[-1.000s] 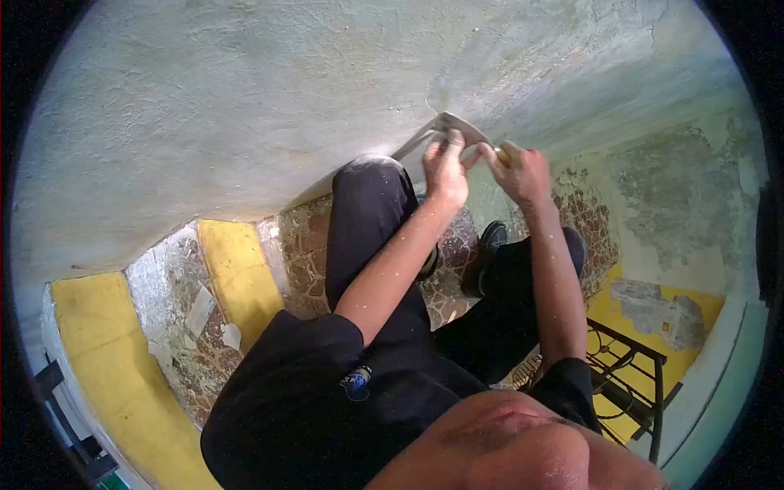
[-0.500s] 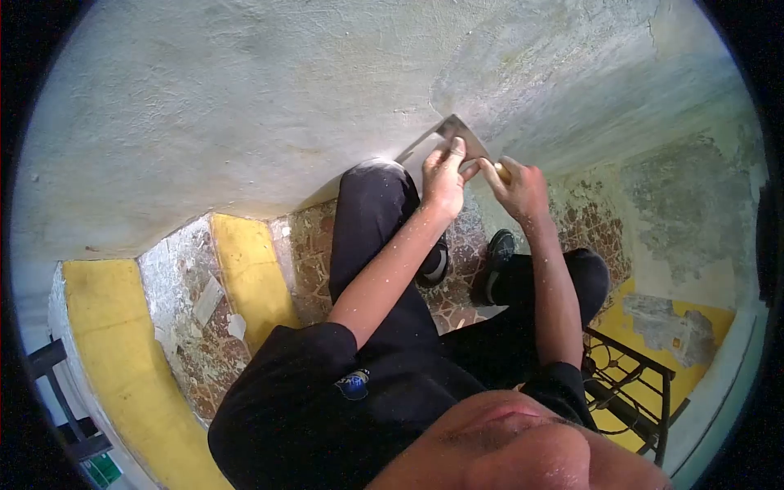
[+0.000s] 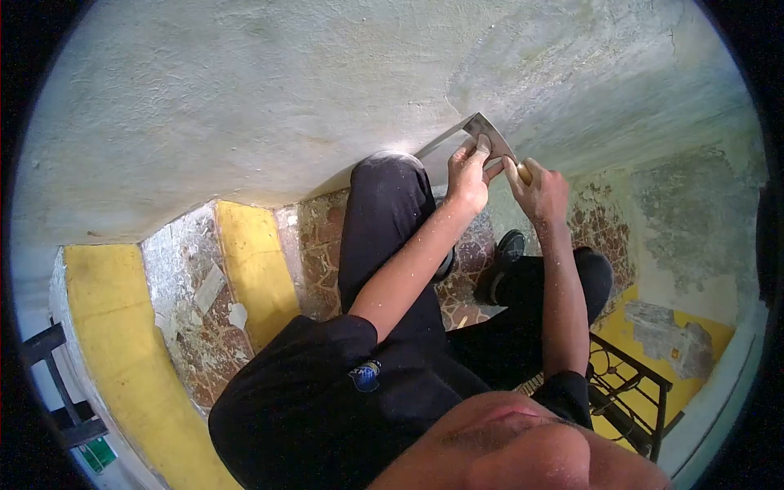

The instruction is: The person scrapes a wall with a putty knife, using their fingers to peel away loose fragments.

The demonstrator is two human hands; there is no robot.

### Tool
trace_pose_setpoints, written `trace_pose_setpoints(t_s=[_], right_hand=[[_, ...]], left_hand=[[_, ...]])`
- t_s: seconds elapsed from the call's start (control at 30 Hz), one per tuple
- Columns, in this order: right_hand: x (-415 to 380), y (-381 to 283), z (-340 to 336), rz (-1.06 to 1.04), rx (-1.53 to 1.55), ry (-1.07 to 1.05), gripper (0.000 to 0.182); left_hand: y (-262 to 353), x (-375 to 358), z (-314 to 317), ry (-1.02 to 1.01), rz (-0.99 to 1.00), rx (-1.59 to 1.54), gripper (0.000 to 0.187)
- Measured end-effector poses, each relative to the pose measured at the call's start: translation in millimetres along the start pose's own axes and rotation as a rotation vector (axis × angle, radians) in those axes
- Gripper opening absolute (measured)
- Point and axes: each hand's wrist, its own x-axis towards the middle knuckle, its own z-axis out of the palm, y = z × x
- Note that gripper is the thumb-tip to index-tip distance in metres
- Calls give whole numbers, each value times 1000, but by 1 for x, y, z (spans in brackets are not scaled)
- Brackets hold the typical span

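My right hand grips the pale wooden handle of a scraper. Its wide metal blade slants up and left against the grey-white wall. My left hand pinches that blade, with the thumb lying on its upper face and the fingers partly hidden below. The top corner of the blade sits at the lower end of a rough patch outline on the wall. Pale specks dot both forearms.
My dark-trousered knee is close against the wall, below the blade. Yellow-edged steps descend on the left, with paper-like scraps on one. A black metal railing stands at lower right, near peeling wall plaster.
The whole view has shifted, with wall, knee and hands appearing further right. Both hands and the scraper have moved slightly right along the wall. The grip looks the same.
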Motion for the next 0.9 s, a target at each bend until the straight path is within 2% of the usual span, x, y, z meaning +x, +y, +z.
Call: trace_pose_setpoints(t_s=[0.1,0.37,0.5,0.57,0.67,0.9], right_hand=[[3,0,1,-2,-28,0,46],[-3,-9,5,-7,-6,55,50],[-9,-17,8,106,115,30,53],[-7,-20,8,170,112,-47,51],[-8,-20,10,194,152,-85,54],[-15,-26,34,302,313,-86,58]], left_hand=[[0,-1,-3,-45,-10,13,13],[11,-8,3,32,-1,34,13],[14,-4,-4,59,5,75,10],[18,-8,-4,74,21,113,13],[20,-9,-3,60,32,102,13],[35,-17,4,164,84,302,11]])
